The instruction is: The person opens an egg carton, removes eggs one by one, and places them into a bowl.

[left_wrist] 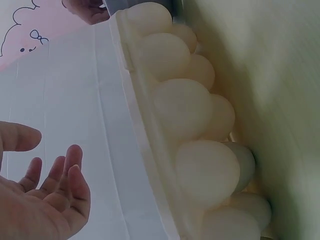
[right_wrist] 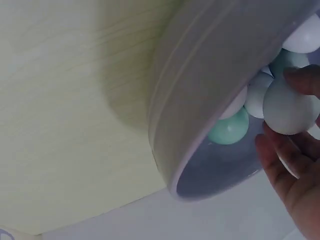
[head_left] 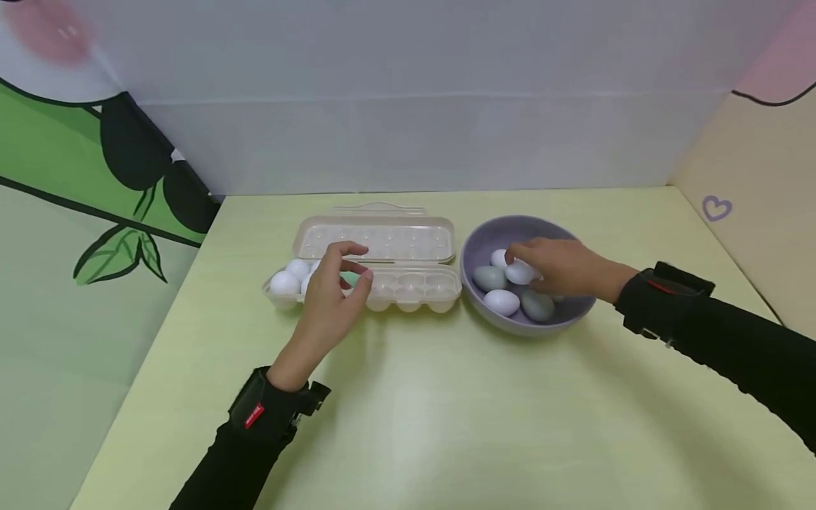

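right hand (head_left: 564, 267) inside bowl (head_left: 474, 241) rim pinching a white egg (head_left: 519, 273), tray (head_left: 408, 287) touching bowl at 9 o'clock, left hand (head_left: 331, 297) loosely spread, empty, above tray's front edge.

Screened tabletop booth (head_left: 408, 142), cartoon panels (head_left: 95, 177)

The left hand (head_left: 331, 294) hovers with fingers loosely spread, pointing toward 12 o'clock. The right hand (head_left: 561, 268) reaches toward 9 o'clock, fingertips (right_wrist: 280, 145) pinching.
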The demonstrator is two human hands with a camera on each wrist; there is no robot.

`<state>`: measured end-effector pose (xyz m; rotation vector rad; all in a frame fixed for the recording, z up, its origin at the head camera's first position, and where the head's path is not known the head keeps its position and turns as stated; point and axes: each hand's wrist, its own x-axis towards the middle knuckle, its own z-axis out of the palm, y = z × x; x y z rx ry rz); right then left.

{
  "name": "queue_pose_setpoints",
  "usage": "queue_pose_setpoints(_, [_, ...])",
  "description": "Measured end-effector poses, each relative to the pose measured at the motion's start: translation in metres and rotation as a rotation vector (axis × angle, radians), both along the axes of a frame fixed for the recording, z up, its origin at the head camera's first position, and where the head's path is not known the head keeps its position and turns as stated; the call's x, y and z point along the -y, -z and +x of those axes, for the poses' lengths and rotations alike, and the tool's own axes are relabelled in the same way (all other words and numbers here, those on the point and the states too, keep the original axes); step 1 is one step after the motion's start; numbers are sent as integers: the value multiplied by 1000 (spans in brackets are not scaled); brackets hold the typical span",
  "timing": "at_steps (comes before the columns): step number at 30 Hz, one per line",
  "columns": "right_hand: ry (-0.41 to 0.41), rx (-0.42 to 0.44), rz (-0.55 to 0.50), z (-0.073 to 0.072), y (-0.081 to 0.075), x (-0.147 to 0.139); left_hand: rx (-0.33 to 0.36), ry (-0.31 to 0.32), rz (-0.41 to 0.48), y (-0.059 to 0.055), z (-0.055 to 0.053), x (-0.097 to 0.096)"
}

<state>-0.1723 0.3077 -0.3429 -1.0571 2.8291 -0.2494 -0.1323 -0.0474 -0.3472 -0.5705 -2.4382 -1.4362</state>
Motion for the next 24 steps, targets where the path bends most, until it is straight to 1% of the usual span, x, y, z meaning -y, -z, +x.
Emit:
queue_pose_setpoints(4, [-31, 21, 28, 0, 4, 4, 9, -5, 0, 1, 0, 3])
queue_pose_setpoints(10, [-82, -14, 34, -2, 7, 9, 41, 6, 24, 3, 1, 6])
queue_pose_setpoints(13, [-85, -17, 47, -3, 9, 11, 52, 9, 30, 4, 3, 8])
queue_pose_setpoints(16, [-71, -17, 86, -3, 12, 11, 58, 6, 39, 5, 4, 9])
queue_pose_setpoints(20, [-74, -30, 134, -3, 16, 10, 62, -10, 44, 7, 5, 12])
queue_pose_setpoints(24, [-69, -17, 149, -3, 17, 9, 68, -23, 40, 7, 8, 14])
